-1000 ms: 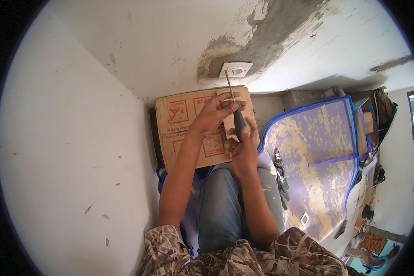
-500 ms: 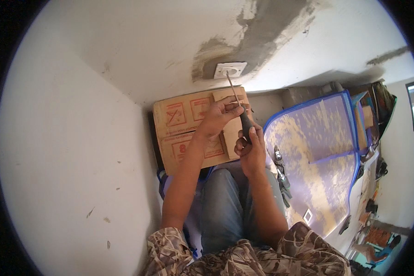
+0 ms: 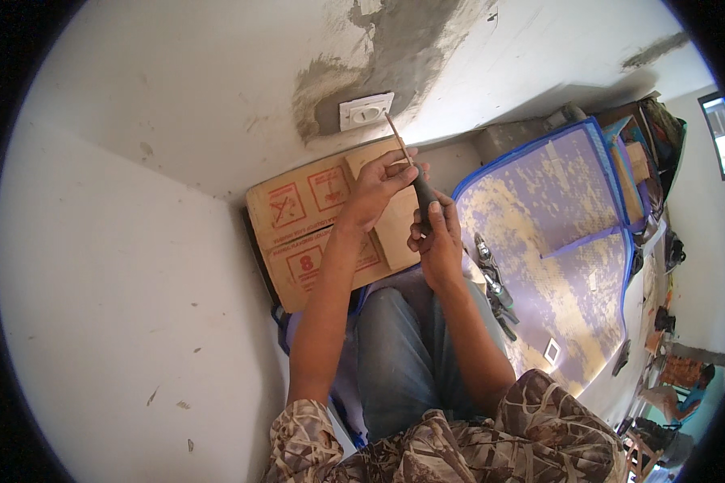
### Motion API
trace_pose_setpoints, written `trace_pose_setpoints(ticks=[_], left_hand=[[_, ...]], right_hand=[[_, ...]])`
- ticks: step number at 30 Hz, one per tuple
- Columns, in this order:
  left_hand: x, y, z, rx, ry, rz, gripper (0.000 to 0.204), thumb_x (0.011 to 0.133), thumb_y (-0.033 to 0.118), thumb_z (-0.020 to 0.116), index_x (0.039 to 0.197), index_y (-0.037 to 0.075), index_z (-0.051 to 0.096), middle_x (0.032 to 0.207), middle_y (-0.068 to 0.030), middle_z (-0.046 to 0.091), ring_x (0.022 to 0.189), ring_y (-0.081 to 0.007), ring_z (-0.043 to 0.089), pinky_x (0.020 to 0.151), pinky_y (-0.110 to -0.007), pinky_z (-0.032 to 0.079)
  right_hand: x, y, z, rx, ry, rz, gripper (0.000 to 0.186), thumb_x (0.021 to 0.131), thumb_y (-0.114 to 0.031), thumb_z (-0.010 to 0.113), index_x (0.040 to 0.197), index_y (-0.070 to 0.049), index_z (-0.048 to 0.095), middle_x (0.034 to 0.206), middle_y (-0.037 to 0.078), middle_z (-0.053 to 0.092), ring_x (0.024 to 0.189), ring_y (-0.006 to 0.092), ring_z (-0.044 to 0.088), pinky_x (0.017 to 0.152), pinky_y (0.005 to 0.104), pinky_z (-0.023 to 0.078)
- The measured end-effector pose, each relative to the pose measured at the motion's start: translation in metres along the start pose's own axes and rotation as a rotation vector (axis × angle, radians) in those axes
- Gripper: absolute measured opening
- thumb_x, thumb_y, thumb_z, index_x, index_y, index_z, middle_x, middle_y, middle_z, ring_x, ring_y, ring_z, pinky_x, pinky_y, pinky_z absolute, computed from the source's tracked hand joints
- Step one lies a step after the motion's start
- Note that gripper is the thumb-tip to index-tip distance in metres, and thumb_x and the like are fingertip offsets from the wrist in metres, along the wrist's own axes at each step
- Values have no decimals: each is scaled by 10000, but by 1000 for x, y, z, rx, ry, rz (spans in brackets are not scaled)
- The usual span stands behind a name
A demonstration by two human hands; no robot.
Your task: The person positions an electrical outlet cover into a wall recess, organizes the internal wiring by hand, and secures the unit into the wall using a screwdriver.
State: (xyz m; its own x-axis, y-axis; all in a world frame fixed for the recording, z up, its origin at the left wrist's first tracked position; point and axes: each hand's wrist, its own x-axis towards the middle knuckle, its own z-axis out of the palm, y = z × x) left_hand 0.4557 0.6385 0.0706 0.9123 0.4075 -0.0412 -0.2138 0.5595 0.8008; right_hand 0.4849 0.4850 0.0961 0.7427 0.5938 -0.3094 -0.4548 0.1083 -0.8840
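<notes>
A white wall socket with a square cover plate sits on the wall above a cardboard box. My right hand is closed round the dark handle of a screwdriver, below the socket. The thin metal shaft points up, its tip at the right edge of the cover plate; whether it sits in a screw cannot be made out. Where shaft meets handle, the fingers of my left hand close round the screwdriver, other fingers partly curled. The handle's lower end is hidden by my right hand.
The cardboard box stands against the wall under my left arm. Pliers and other tools lie right of my knees, on a worn purple mat with blue edging. A small white frame lies there too. Another person sits far right.
The screwdriver's tip has shifted from over the socket's middle to the right edge of its plate. Both hands keep their hold. The whole view has turned slightly.
</notes>
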Motion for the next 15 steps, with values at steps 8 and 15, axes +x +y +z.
trace_pose_setpoints(ticks=[8,15], left_hand=[[0,8,-2,15,-14,-31,399,937,95,618,1299,-33,506,1150,-181,644,1057,-229,627,981,-340,486],[2,10,0,-96,-38,-39,408,945,67,599,1320,-48,487,1166,-191,636,1082,-228,625,983,-333,498]], right_hand=[[1,0,5,1,-12,-24,380,1006,-336,518,1292,-101,432,866,25,510,694,94,487,539,228,419],[-2,-6,9,-199,30,-208,338,1029,-248,447,1328,-97,401,934,60,536,734,123,522,572,258,431]])
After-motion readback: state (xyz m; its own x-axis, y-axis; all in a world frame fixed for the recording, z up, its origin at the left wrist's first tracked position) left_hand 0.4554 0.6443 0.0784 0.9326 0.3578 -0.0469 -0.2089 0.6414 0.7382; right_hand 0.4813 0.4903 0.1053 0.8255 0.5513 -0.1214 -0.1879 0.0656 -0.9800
